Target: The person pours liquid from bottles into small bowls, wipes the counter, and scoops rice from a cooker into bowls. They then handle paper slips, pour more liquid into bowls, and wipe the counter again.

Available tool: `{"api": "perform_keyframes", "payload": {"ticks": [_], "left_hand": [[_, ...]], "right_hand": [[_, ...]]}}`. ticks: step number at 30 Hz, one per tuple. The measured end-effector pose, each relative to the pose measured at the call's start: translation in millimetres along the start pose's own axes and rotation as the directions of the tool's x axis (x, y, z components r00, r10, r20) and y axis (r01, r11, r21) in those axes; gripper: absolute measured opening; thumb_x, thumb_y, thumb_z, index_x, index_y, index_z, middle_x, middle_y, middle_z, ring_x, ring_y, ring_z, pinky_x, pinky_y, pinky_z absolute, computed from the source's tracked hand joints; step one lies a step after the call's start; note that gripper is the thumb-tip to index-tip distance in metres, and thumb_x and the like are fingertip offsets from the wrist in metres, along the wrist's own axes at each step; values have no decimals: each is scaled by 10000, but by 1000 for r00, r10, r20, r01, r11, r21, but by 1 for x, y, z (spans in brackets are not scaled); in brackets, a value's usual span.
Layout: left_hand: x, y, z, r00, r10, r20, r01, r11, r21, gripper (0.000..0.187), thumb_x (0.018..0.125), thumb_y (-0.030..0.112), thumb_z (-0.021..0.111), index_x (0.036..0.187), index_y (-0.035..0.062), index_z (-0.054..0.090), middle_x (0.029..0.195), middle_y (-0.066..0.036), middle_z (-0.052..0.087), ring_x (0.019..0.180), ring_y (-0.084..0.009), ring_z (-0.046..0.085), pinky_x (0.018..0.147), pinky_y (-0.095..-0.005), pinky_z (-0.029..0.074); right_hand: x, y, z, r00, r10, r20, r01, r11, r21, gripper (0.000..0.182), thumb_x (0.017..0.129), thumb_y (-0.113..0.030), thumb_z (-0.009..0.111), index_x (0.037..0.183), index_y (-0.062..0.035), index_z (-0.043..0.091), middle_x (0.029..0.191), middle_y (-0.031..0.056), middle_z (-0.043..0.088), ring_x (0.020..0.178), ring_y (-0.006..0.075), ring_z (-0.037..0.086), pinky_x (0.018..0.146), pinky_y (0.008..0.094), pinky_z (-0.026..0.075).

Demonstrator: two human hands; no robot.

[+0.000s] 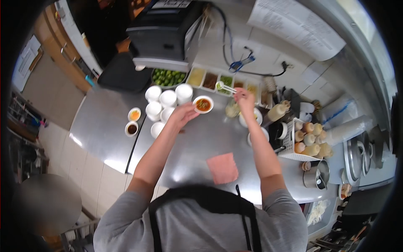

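Observation:
My left hand holds a small white bowl of reddish-brown sauce with green bits, raised over the steel counter. To its right, my right hand is closed on a white spoon; the spoon's end, with something green on it, is over the row of ingredient containers, near the chopped green one. Stacks of white bowls stand just left of my left hand. Under my right wrist are a white bowl and a glass jar.
Two filled sauce bowls sit at the left. A pink cloth lies near the front edge. Green limes fill a tray at the back. At the right stand a white basket of bottles and a metal pot.

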State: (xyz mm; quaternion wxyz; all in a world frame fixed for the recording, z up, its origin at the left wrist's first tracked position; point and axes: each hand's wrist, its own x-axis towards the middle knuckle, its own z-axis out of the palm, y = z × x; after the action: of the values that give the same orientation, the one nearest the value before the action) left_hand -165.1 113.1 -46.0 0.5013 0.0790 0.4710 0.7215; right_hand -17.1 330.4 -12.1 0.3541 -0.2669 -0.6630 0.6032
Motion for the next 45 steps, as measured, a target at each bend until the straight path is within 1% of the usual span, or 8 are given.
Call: {"api": "perform_keyframes", "payload": {"ticks": [2,8,13,18,25,32,37,45], "left_hand": [[-6,4,-6,998,14,55,-15,1000,17,380,850,106,580,1174,-41,445,1087,-109,566,1002,-195,576,873,-306,489],[-36,18,-25,999,44,-6,-44,998,43,310,860,105,561,1124,-32,472,1079,-120,572,990,-197,583,871,-304,492],[-81,28,-44,995,80,-59,-80,997,6,253,858,78,548,1077,-43,508,1055,-133,587,981,-218,593,845,-313,511],[-119,24,-92,983,95,-158,-96,995,2,225,857,93,560,1053,-6,515,1027,-108,603,958,-197,602,834,-306,512],[-170,6,-144,934,92,-344,-92,996,16,249,839,49,556,1066,-19,479,979,-120,604,889,-215,623,777,-318,544],[-191,-25,-187,903,5,-430,1,1000,14,277,844,52,554,1098,-22,472,1001,-122,584,900,-207,610,771,-293,549],[-194,-35,-214,904,30,-426,-7,998,55,353,841,42,550,1155,-67,433,992,-130,578,870,-209,611,752,-300,555],[-197,-37,-213,846,45,-531,15,994,107,367,799,14,597,1121,-94,456,938,-140,593,769,-209,631,698,-286,566]], "right_hand": [[12,0,4,785,-576,228,483,339,-807,176,763,-10,524,893,14,641,780,142,641,696,199,635,579,334,506],[55,48,39,899,-180,399,403,-16,-915,121,733,-63,524,778,-35,633,823,142,634,765,279,641,657,383,526],[51,38,39,890,-149,432,436,-3,-900,124,754,-98,543,818,-39,632,866,120,605,811,277,612,689,383,513],[-9,-4,34,656,-711,252,684,420,-597,143,768,-118,630,744,6,562,799,131,554,739,339,546,662,392,443],[-148,34,19,851,-419,316,523,729,-441,167,826,-128,587,724,-12,524,710,160,550,673,328,543,588,390,423],[-237,48,-18,820,-296,490,547,659,-517,174,818,-209,595,909,-64,623,863,128,607,846,323,563,751,421,429],[-275,69,-3,761,-95,642,646,203,-735,456,829,-284,527,1258,-141,471,1295,145,421,1190,344,386,958,542,296],[-159,120,52,751,4,660,640,241,-730,500,895,-334,398,1366,-182,323,1428,124,257,1303,361,243,1014,571,223]]}}
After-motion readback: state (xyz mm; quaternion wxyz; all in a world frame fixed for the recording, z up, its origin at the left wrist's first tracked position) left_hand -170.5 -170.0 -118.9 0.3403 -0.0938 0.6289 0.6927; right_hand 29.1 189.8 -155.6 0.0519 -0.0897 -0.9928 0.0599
